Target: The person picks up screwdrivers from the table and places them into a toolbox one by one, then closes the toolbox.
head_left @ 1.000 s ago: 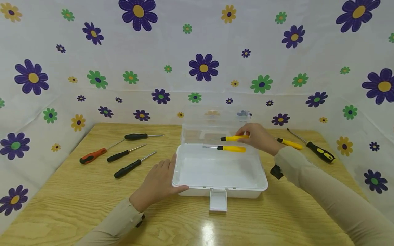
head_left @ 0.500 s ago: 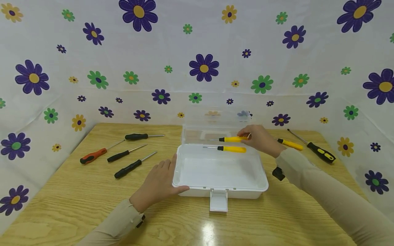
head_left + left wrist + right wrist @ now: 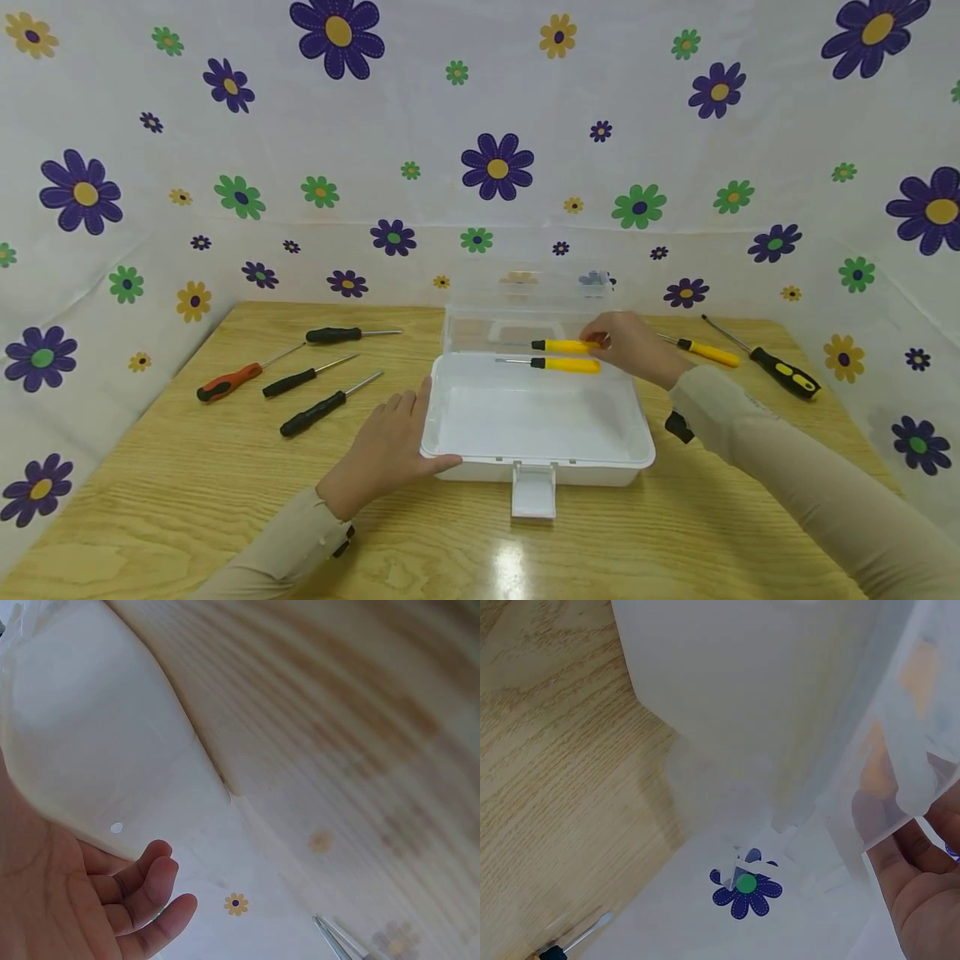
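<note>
A white plastic tool box (image 3: 536,417) stands on the table, its clear lid (image 3: 517,321) raised at the back. My left hand (image 3: 386,454) rests against the box's left side, fingers extended along the wall and thumb lying on the front rim. In the left wrist view those fingers (image 3: 142,892) bend slightly near the box edge. My right hand (image 3: 633,346) pinches the handle end of a yellow screwdriver (image 3: 566,346) over the back of the box, shaft pointing left. Just in front of it, a second yellow screwdriver (image 3: 566,365) lies parallel along the back inside the box.
On the left lie a red-and-black screwdriver (image 3: 228,382) and several black ones, such as the nearest (image 3: 315,415). To the right are another yellow screwdriver (image 3: 708,352) and a black-and-yellow one (image 3: 783,371). The box's front latch (image 3: 534,493) hangs down. Flowered cloth surrounds the table.
My right hand has lowered the pinched screwdriver slightly, closer to the one in the box. The left hand and the box have stayed in place.
</note>
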`<state>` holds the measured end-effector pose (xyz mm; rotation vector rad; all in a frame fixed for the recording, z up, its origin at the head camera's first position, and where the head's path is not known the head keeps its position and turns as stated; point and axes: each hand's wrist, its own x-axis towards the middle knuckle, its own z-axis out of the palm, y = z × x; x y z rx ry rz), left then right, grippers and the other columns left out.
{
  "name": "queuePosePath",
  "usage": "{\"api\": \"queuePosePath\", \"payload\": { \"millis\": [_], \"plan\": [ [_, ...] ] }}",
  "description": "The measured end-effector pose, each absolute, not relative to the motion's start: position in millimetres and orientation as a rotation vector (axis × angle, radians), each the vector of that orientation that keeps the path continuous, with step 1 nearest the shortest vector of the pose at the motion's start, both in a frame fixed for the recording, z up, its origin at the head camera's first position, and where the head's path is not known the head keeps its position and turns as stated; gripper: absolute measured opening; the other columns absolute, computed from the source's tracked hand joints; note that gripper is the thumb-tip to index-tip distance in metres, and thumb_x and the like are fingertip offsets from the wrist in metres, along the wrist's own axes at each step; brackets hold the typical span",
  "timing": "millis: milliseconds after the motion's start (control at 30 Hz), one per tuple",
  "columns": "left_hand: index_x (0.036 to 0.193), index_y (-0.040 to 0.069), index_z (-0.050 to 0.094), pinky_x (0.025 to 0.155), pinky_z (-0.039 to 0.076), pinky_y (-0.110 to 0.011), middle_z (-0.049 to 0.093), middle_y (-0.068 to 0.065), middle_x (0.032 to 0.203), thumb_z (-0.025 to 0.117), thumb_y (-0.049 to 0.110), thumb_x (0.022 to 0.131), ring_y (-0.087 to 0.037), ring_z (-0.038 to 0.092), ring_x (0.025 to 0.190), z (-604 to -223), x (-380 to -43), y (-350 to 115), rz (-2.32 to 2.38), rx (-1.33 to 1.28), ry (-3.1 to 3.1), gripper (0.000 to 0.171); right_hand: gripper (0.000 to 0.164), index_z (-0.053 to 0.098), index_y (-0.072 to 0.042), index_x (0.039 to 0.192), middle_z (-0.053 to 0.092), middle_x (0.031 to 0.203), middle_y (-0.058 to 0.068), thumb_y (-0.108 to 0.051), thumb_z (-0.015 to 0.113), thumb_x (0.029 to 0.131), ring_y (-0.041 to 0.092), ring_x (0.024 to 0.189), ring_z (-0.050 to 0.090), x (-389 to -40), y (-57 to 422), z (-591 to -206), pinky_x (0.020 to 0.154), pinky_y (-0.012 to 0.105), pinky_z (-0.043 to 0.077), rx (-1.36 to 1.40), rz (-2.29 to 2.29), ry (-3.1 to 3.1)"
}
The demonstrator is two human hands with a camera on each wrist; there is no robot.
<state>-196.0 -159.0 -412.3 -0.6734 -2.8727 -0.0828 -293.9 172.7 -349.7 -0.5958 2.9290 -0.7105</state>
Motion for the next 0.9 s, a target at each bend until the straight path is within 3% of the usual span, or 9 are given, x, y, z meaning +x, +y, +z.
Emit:
{"api": "queuePosePath", "payload": {
  "millis": [633,900],
  "plan": [
    [0.145,-0.007,0.024,0.09,0.048,-0.046,0.056,-0.023,0.123,0.055,0.074,0.074,-0.034,0.056,0.111,-413,-196,-159,-0.096,-0.66,-2.909,0.112,0.027,0.067,-0.001,0.111,0.067,0.105,0.014,-0.005,0.068,0.084,0.024,0.09,0.06,-295,177,-352,0.085,0.038,0.053,-0.634,-0.729,2.926],
    [0.144,-0.008,0.025,0.087,0.049,-0.044,0.058,-0.022,0.118,0.055,0.073,0.075,-0.032,0.057,0.106,-414,-196,-160,-0.086,-0.68,-2.885,0.111,0.027,0.067,-0.001,0.11,0.068,0.104,0.013,-0.007,0.069,0.084,0.023,0.09,0.061,-295,184,-352,0.085,0.039,0.053,-0.667,-0.795,2.939]
  ]
}}
